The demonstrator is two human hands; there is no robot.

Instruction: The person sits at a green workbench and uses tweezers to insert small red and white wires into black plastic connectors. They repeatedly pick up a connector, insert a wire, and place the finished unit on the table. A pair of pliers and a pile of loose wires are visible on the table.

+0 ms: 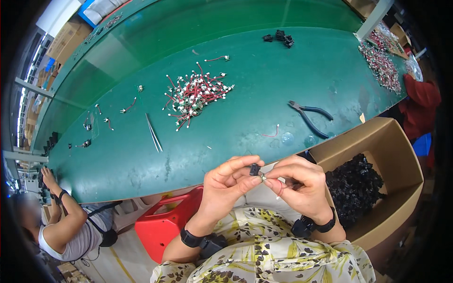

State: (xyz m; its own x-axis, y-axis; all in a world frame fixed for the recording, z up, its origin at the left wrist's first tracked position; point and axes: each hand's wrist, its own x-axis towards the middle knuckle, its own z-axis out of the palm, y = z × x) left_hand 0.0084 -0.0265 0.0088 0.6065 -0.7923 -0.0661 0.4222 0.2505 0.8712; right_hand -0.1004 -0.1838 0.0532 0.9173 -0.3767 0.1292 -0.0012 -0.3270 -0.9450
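My left hand [225, 184] pinches a small black plastic housing [255, 169] between thumb and fingers, in front of the table's near edge. Right beside it, my right hand [300, 181] is closed on a small connector with a red wire [279, 189], whose end hangs below the fingers. The two parts meet or nearly touch between my fingertips; I cannot tell whether they are joined. On the green table [236, 127] beyond my hands lies a heap of white connectors with red wires [196, 94].
Pliers [311, 115] lie right of centre, tweezers [153, 133] to the left. An open cardboard box of black parts [389, 177] stands at my right. Black pieces [282, 38] sit at the back. A red stool [167, 219] and a co-worker [71, 224] are at left.
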